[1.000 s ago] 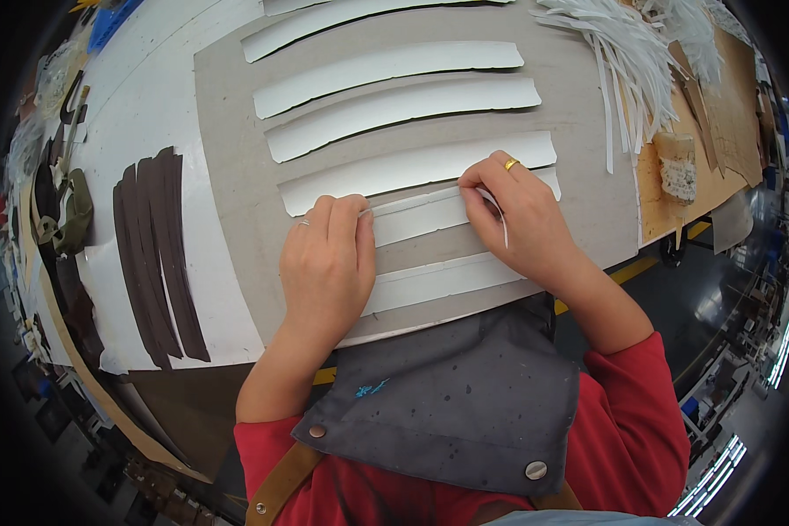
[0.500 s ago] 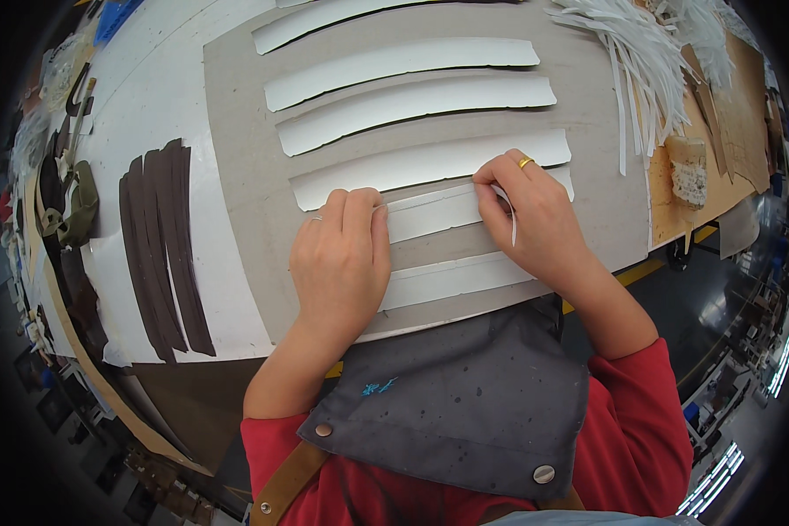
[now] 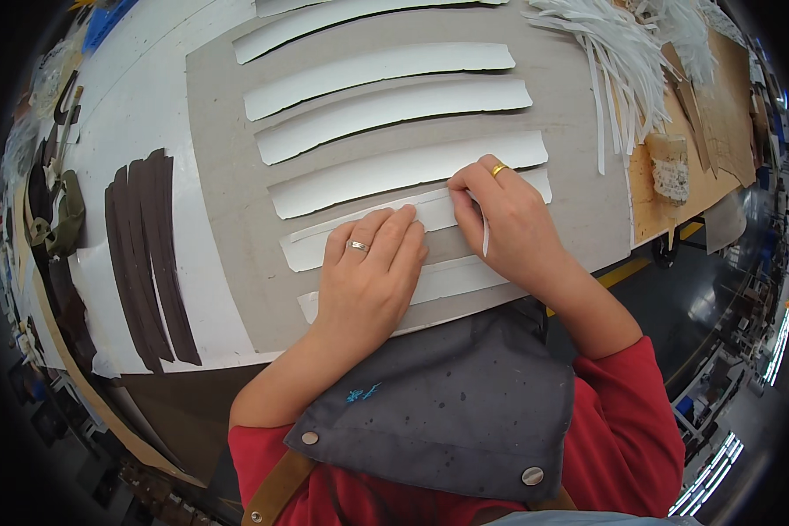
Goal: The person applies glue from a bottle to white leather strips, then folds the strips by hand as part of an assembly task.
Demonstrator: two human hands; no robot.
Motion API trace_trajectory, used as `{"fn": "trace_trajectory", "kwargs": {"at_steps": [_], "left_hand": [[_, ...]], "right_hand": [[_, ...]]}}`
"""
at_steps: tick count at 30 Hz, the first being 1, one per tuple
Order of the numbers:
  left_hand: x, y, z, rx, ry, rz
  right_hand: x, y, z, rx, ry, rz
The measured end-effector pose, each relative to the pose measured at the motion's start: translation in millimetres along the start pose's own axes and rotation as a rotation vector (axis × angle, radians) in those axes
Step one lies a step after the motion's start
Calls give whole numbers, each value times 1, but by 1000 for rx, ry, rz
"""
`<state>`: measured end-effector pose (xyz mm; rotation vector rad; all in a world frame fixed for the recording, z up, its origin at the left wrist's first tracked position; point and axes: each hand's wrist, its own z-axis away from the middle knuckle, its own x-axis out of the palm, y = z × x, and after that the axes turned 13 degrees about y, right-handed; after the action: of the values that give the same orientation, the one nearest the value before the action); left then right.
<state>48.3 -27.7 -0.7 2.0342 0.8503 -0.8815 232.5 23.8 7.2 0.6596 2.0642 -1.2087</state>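
Note:
A curved white strip (image 3: 305, 252) lies crosswise on a grey board (image 3: 223, 167) in front of me. Along its upper part runs a narrow white tape (image 3: 486, 238), whose loose end hangs from my right hand (image 3: 510, 223). Thumb and forefinger of that hand pinch the tape close to the strip's right part. My left hand (image 3: 370, 272) lies over the middle of the same strip, fingers stretched and pressing down on the tape. Nearer me, another white strip (image 3: 460, 279) is partly covered by my left hand. Several similar white strips (image 3: 403, 171) lie farther up the board.
Dark brown strips (image 3: 140, 254) lie at the left on the white table (image 3: 215, 289). A bundle of thin white tapes (image 3: 618, 66) rests at the far right, beside a whitish block (image 3: 669, 171) on a brown board (image 3: 710, 184). The table's front edge runs just before my apron (image 3: 447, 394).
My left hand has slid right along the strip, from its left part to the middle, and its fingers now lie flatter. The right hand keeps its pinch. The whole view has shifted slightly.

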Motion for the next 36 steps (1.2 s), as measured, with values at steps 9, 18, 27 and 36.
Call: {"fn": "trace_trajectory", "kwargs": {"at_steps": [9, 18, 27, 36], "left_hand": [[-1, -3, 1, -10, 10, 43], [-1, -2, -2, -17, -3, 56], [-4, 0, 1, -31, 12, 81], [-14, 0, 12, -42, 3, 151]], "right_hand": [[-44, 29, 7, 347, 5, -111], [-45, 36, 9, 362, 78, -40], [-58, 37, 6, 321, 97, 222], [-3, -26, -7, -182, -138, -280]]}}
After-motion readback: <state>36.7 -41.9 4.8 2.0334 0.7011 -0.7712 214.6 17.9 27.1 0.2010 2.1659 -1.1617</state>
